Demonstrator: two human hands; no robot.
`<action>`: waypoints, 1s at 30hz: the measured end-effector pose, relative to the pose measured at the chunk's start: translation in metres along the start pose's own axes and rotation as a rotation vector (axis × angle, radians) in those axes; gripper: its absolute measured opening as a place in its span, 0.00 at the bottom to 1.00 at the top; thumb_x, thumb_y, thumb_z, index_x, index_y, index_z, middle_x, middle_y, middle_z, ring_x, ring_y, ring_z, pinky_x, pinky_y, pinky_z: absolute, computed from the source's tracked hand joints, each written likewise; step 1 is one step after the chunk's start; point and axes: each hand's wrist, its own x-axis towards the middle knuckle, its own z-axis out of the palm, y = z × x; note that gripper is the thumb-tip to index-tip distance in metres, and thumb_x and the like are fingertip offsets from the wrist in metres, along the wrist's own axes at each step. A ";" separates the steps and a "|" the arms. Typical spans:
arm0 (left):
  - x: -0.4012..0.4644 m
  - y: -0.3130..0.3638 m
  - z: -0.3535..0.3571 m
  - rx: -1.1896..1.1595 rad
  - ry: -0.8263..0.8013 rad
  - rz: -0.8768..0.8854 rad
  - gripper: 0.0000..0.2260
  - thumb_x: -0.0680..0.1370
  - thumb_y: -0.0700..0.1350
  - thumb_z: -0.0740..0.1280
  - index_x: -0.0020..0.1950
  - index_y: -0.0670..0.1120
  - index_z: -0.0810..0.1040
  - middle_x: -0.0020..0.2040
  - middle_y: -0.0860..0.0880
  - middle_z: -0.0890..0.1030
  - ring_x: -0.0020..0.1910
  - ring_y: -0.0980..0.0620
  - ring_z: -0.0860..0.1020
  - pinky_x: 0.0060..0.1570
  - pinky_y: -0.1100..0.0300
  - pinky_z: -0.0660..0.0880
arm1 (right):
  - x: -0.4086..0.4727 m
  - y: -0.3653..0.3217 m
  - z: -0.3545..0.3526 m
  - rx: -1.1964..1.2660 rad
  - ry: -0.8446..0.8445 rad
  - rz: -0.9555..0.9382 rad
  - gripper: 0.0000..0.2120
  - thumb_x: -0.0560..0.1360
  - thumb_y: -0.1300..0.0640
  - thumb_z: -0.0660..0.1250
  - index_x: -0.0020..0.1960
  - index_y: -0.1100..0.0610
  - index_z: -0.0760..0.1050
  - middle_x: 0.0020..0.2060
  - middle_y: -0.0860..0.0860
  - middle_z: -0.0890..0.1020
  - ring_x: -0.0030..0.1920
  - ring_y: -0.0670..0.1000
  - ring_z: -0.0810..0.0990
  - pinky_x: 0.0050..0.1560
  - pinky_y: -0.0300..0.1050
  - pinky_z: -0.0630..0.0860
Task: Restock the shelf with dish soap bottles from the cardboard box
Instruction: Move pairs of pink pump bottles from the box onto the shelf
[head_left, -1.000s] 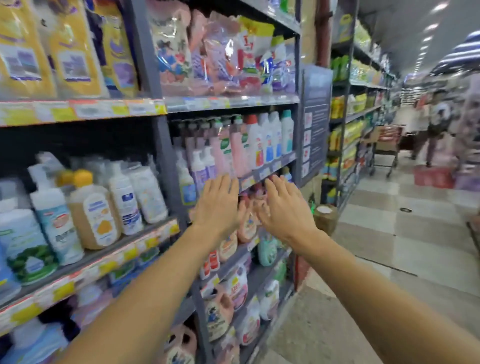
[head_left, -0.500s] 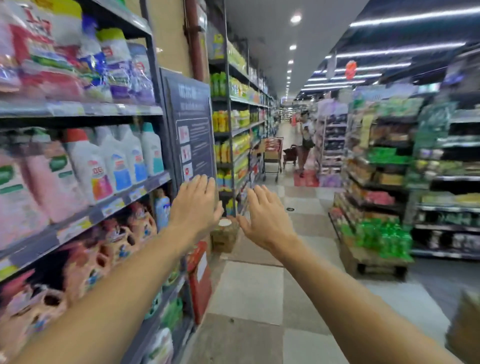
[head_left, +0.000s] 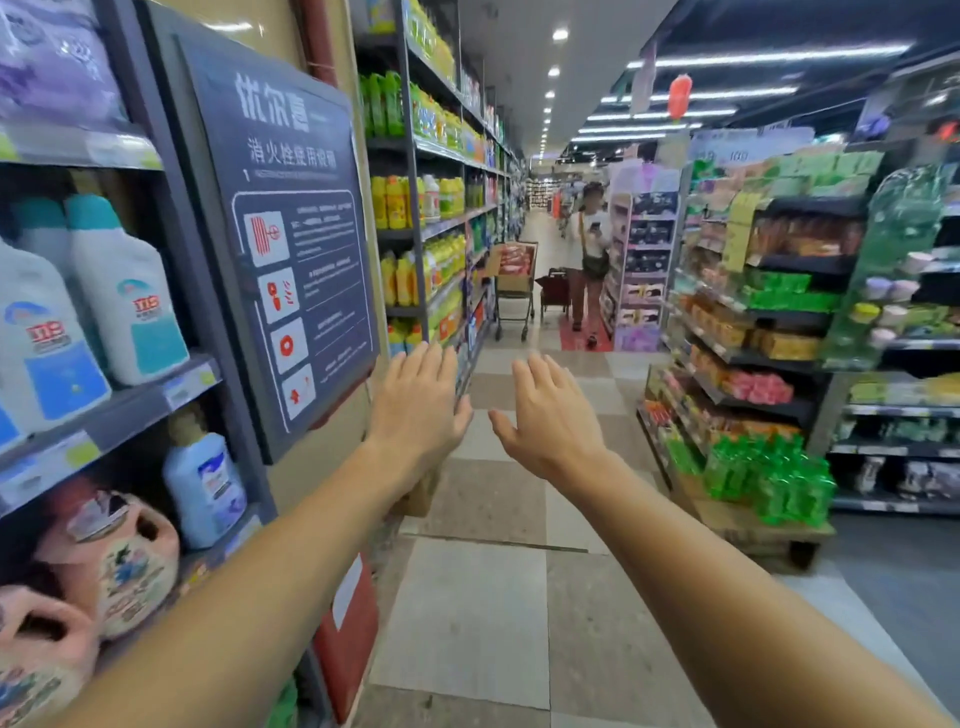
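Nearest, two bare forearms reach forward; the left hand (head_left: 415, 410) and right hand (head_left: 553, 421) hover empty, fingers straight and spread, over matte checkered floor tiles (head_left: 467, 613). Just beyond and below the left hand, a brown cardboard box (head_left: 423, 493) sits by the shelf's foot, mostly hidden. Farther left, yellow dish soap bottles (head_left: 395, 202), glossy and upright, line the shelf (head_left: 441, 226).

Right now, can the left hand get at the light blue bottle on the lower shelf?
Probably yes. The left hand is open and holds nothing, and the light blue bottle stands at the shelf front with nothing before it; the hand must draw back down-left.
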 end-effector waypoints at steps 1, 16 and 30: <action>0.025 -0.005 0.016 -0.009 -0.012 0.005 0.29 0.82 0.55 0.56 0.78 0.41 0.58 0.77 0.42 0.63 0.77 0.44 0.59 0.76 0.48 0.56 | 0.025 0.008 0.014 0.004 -0.006 0.005 0.28 0.79 0.43 0.62 0.70 0.61 0.66 0.68 0.58 0.72 0.71 0.61 0.67 0.72 0.55 0.64; 0.364 -0.050 0.211 -0.095 0.037 -0.007 0.28 0.82 0.55 0.55 0.78 0.42 0.59 0.77 0.43 0.63 0.77 0.45 0.59 0.75 0.51 0.54 | 0.358 0.141 0.187 -0.103 0.013 0.017 0.30 0.78 0.41 0.61 0.71 0.61 0.66 0.66 0.57 0.73 0.69 0.59 0.68 0.71 0.54 0.65; 0.698 -0.120 0.425 -0.048 -0.029 0.031 0.28 0.82 0.55 0.55 0.79 0.42 0.56 0.78 0.44 0.61 0.77 0.46 0.58 0.75 0.52 0.54 | 0.702 0.279 0.376 -0.004 0.001 0.023 0.28 0.79 0.40 0.60 0.69 0.60 0.68 0.63 0.56 0.75 0.66 0.58 0.71 0.69 0.52 0.68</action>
